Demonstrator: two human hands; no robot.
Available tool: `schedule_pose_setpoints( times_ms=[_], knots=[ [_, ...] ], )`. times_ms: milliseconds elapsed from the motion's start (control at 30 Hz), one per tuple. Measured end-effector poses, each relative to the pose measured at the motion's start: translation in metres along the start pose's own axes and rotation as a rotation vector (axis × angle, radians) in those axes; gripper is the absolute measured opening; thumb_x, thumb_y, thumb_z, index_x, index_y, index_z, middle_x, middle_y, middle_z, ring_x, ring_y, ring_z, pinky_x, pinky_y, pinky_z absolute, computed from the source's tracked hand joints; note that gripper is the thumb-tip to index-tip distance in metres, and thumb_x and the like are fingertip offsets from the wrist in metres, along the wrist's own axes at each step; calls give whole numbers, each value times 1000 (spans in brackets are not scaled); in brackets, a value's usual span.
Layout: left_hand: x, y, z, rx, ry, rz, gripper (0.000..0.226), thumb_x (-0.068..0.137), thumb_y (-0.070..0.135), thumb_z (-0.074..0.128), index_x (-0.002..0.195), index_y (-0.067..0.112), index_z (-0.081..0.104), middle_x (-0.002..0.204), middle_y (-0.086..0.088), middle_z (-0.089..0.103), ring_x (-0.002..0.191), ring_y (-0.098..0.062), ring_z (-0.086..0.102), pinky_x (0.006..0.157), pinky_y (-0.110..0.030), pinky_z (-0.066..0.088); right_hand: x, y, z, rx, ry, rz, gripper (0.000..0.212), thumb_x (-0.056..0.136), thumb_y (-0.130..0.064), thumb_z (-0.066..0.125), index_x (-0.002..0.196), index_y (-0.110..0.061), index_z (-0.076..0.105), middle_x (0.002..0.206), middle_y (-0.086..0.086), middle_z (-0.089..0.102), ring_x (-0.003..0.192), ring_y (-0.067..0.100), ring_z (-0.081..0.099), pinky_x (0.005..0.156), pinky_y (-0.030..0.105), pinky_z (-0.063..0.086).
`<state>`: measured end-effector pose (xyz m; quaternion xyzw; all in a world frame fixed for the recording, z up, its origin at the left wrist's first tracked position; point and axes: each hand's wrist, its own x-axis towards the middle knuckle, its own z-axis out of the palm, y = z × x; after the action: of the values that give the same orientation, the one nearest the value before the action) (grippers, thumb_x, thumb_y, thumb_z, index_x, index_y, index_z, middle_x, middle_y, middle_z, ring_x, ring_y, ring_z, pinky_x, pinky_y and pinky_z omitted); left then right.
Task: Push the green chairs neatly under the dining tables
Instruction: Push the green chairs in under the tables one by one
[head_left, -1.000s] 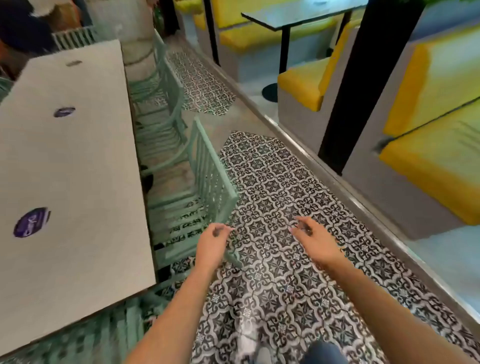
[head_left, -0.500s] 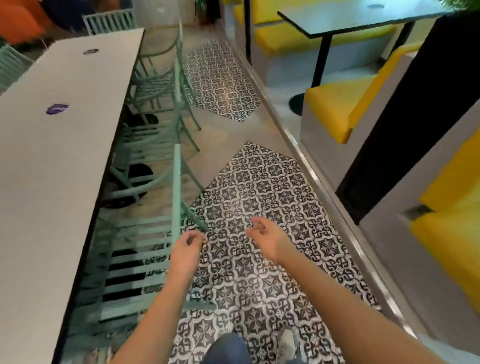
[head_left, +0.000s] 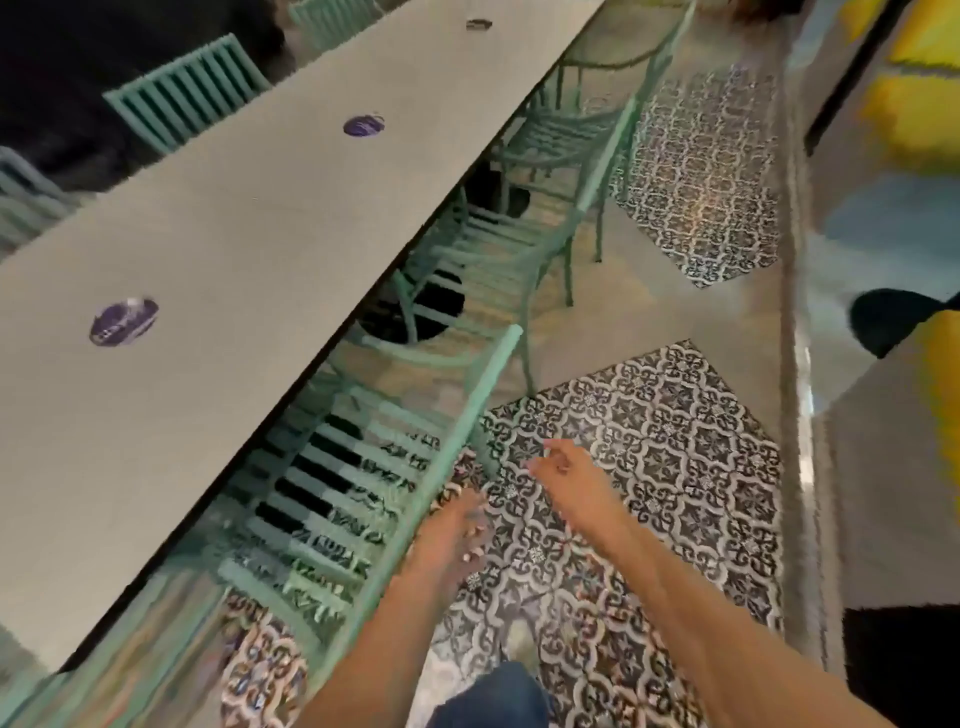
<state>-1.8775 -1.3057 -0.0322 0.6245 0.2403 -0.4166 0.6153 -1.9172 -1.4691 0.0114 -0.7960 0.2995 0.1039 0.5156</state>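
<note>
Green slatted chair (head_left: 363, 467) tucked part-way beneath the long grey table (head_left: 234, 249), seat slats half under the table's near edge, top rail of the backrest running diagonally clear of that edge on the aisle side. Left hand (head_left: 454, 535) just beside the lower end of that top rail, fingers loosely curled, seemingly holding nothing; blur too heavy to tell whether touching the rail. Right hand (head_left: 563, 480) out over the patterned tile floor (head_left: 675, 467), apart from the chair, fingers relaxed and slightly bent, holding nothing. Further along the same side of the table, more green chairs (head_left: 519, 244) in a row, seats under the tabletop, backrests roughly in line with its edge, legs standing on bare concrete floor (head_left: 623, 312). On the far side of the table, another green chair back (head_left: 182, 98) close against the opposite edge. Round purple stickers (head_left: 123, 321) spaced down the middle of the tabletop. Open aisle between the chair backs and a raised grey kerb (head_left: 795, 364) on the right, floor partly patterned tile, partly plain. Beyond the kerb, yellow bench seating (head_left: 914, 119), blurred. Blue trouser knee (head_left: 493, 696) at the bottom edge.
</note>
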Motion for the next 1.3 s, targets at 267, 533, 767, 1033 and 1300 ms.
schedule_pose_setpoints(
  times_ms=[267, 533, 767, 1033, 1300],
  knots=[
    [14, 4, -11, -313, 88, -110, 58, 95, 57, 43, 125, 9, 56, 128, -10, 59, 117, -30, 56, 99, -50, 45, 114, -49, 10, 183, -239, 121, 60, 95, -32, 57, 146, -12, 32, 134, 14, 52, 109, 26, 56, 95, 43, 49],
    [-14, -54, -10, -1279, 624, 129, 46, 91, 48, 58, 107, 5, 58, 104, -19, 61, 91, -32, 60, 97, -52, 46, 204, -48, -10, 392, -507, 391, 35, 97, -32, 53, 125, -12, 48, 126, 19, 49, 119, 34, 50, 89, 44, 48],
    [-21, -45, -24, -1487, 985, 194, 27, 95, 24, 59, 116, 7, 55, 113, -19, 62, 85, -29, 63, 51, -43, 59, 256, -65, -15, 516, -495, 445, 7, 98, -21, 51, 99, -14, 52, 141, 13, 48, 103, 25, 55, 91, 41, 45],
    [-29, -44, -53, -1255, 1098, 105, 14, 100, 13, 50, 97, 0, 51, 85, -22, 60, 68, -34, 62, 41, -44, 53, 258, -78, -5, 494, -461, 503, 14, 95, -14, 57, 100, -5, 48, 135, 18, 48, 112, 31, 52, 98, 47, 44],
    [-30, -41, -49, -1197, 1032, 62, 15, 100, 10, 48, 93, -3, 52, 89, -25, 64, 73, -35, 66, 42, -37, 57, 262, -89, -19, 436, -436, 574, 8, 93, -5, 56, 93, -3, 48, 134, 24, 46, 123, 40, 49, 100, 51, 46]
  ],
)
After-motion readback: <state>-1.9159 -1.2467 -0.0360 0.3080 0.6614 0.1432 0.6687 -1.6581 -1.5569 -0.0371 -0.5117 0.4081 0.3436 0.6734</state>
